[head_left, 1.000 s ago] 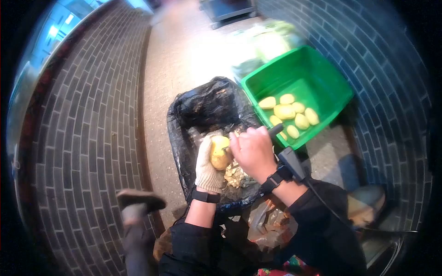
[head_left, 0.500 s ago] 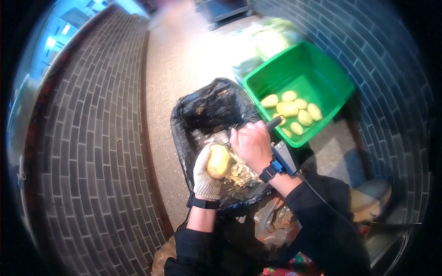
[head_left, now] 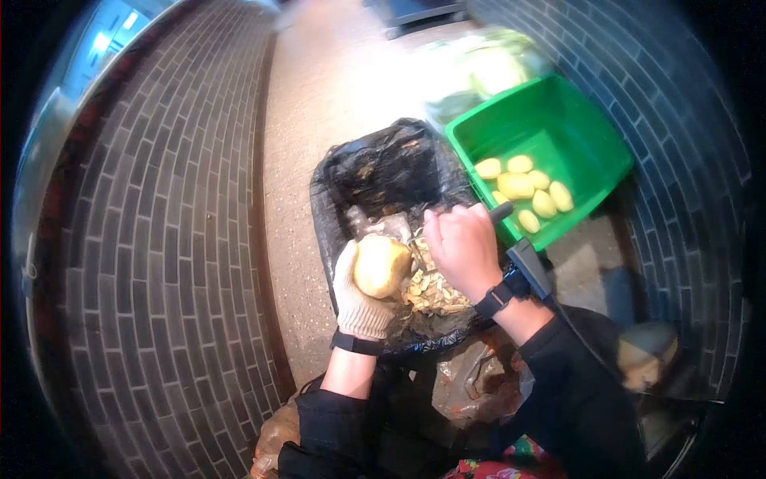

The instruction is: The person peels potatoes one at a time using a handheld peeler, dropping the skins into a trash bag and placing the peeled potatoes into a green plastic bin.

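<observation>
My left hand (head_left: 361,302), in a white knitted glove, is wrapped round a large pale yellow potato (head_left: 381,266). To its right, my bare right hand (head_left: 464,249) is closed on a tool with a dark handle (head_left: 500,212); the tool's working end is hidden. Both hands are over a container lined with a black bag (head_left: 391,166), which holds a heap of peelings (head_left: 435,294). Several peeled potatoes (head_left: 515,185) lie at the near left side of the green tub (head_left: 594,152).
Behind the green tub are pale green items, perhaps cabbages (head_left: 499,70), in a glare. Brick walls (head_left: 183,215) rise on both sides. A dark wheeled object (head_left: 419,14) stands at the top. Clear plastic bags (head_left: 479,383) lie near my sleeves.
My right hand has moved off the potato to the right, leaving a gap. The potato has turned in my left hand. The whole view has shifted slightly.
</observation>
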Motion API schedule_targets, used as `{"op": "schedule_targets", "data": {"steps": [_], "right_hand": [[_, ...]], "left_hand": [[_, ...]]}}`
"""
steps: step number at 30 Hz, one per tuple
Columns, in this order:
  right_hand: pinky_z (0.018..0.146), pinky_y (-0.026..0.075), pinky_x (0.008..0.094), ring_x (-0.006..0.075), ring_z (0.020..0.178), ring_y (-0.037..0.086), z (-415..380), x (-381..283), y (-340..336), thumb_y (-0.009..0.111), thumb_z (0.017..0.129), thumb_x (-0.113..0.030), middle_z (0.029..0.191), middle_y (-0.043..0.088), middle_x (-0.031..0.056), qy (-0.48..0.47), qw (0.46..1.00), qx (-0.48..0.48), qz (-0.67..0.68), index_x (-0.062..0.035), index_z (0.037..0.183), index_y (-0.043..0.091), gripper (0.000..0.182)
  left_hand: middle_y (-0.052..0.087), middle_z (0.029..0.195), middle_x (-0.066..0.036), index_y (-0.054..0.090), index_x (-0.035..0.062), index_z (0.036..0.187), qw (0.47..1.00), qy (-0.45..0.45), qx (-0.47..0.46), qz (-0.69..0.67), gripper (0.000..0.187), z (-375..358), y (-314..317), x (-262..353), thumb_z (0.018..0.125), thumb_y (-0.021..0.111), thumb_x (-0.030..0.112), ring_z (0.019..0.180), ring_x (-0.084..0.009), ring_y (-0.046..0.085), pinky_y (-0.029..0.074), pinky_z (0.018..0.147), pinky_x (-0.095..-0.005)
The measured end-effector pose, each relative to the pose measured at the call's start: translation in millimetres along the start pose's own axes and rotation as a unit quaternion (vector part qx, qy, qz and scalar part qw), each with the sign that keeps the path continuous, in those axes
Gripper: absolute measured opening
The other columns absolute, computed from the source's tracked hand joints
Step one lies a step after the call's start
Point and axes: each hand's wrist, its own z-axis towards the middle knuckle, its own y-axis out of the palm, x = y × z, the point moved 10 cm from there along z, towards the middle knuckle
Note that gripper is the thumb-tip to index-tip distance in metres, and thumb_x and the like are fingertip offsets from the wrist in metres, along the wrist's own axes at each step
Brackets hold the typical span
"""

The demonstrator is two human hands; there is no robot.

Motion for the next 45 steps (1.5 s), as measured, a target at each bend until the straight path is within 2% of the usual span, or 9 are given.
{"op": "schedule_targets", "data": {"steps": [1,6,12,17,19,28,36,43,45], "right_hand": [[0.072,0.041,0.0432,0.0254,0.066,0.061,-2,-7,3,0.055,0.096,-0.022,0.063,0.066,0.0083,-0.003,1.000,-0.002,0.000,-0.0092,0.057,0.065,0.043],[0.068,0.040,0.0408,0.0266,0.065,0.057,-20,-40,10,0.059,0.092,-0.014,0.060,0.059,0.0072,-0.065,0.993,0.061,0.082,-0.0088,0.057,0.058,0.035],[0.068,0.041,0.0408,0.0263,0.062,0.056,-17,-30,9,0.061,0.089,-0.013,0.060,0.059,0.0063,-0.092,0.987,0.085,0.103,-0.0087,0.058,0.059,0.032],[0.067,0.041,0.0410,0.0255,0.060,0.057,-9,9,18,0.063,0.089,-0.016,0.053,0.058,0.0072,-0.054,0.993,0.099,-0.033,-0.0097,0.050,0.058,0.040],[0.067,0.041,0.0412,0.0249,0.060,0.057,-8,19,20,0.062,0.090,-0.019,0.052,0.059,0.0071,-0.045,0.991,0.083,-0.095,-0.0100,0.047,0.058,0.044],[0.071,0.040,0.0411,0.0258,0.067,0.057,-16,-7,10,0.056,0.095,-0.020,0.063,0.062,0.0067,-0.032,0.999,-0.006,-0.002,-0.0092,0.058,0.061,0.039],[0.072,0.042,0.0408,0.0255,0.067,0.056,-33,-26,4,0.062,0.089,-0.012,0.063,0.059,0.0073,-0.105,0.987,0.069,0.103,-0.0079,0.061,0.058,0.029],[0.070,0.040,0.0413,0.0235,0.067,0.058,-7,46,12,0.061,0.092,-0.019,0.061,0.063,0.0050,-0.007,0.994,0.040,-0.102,-0.0101,0.056,0.062,0.037],[0.070,0.040,0.0415,0.0241,0.068,0.058,-11,43,9,0.061,0.092,-0.019,0.061,0.063,0.0053,-0.008,0.996,0.039,-0.081,-0.0098,0.056,0.063,0.037]], "left_hand": [[0.072,0.091,-0.009,0.066,0.0082,0.107,0.999,0.022,0.039,0.022,0.052,3,-6,2,0.093,0.051,0.056,0.072,-0.0225,0.069,0.053,0.055,-0.0286],[0.072,0.102,-0.009,0.067,0.0073,0.108,0.999,0.041,0.025,-0.021,0.045,12,-13,-8,0.095,0.055,0.049,0.091,-0.0220,0.070,0.057,0.076,-0.0327],[0.072,0.102,-0.009,0.066,0.0066,0.110,1.000,0.021,0.009,-0.020,0.044,16,-10,-16,0.094,0.056,0.047,0.091,-0.0242,0.069,0.057,0.077,-0.0353],[0.071,0.105,-0.011,0.065,0.0056,0.113,0.998,0.042,0.030,0.043,0.048,4,-11,-9,0.093,0.054,0.048,0.091,-0.0262,0.070,0.058,0.075,-0.0385],[0.071,0.104,-0.013,0.064,0.0026,0.112,0.999,-0.010,-0.035,-0.016,0.037,-10,10,-11,0.095,0.058,0.035,0.096,-0.0286,0.069,0.057,0.087,-0.0422],[0.072,0.102,-0.013,0.067,0.0052,0.108,0.998,0.004,-0.003,-0.061,0.043,12,-12,-7,0.093,0.058,0.044,0.092,-0.0284,0.070,0.058,0.084,-0.0410],[0.073,0.101,-0.012,0.067,0.0055,0.108,0.998,-0.010,0.005,-0.058,0.041,9,-3,-27,0.093,0.058,0.043,0.091,-0.0260,0.070,0.057,0.083,-0.0390],[0.072,0.102,-0.014,0.066,0.0029,0.111,1.000,0.008,-0.022,-0.005,0.050,-9,14,-16,0.096,0.051,0.048,0.088,-0.0289,0.070,0.058,0.082,-0.0398],[0.072,0.102,-0.013,0.066,0.0042,0.111,1.000,0.013,-0.019,-0.016,0.046,-3,7,-17,0.094,0.055,0.045,0.090,-0.0293,0.071,0.059,0.081,-0.0420]]}}
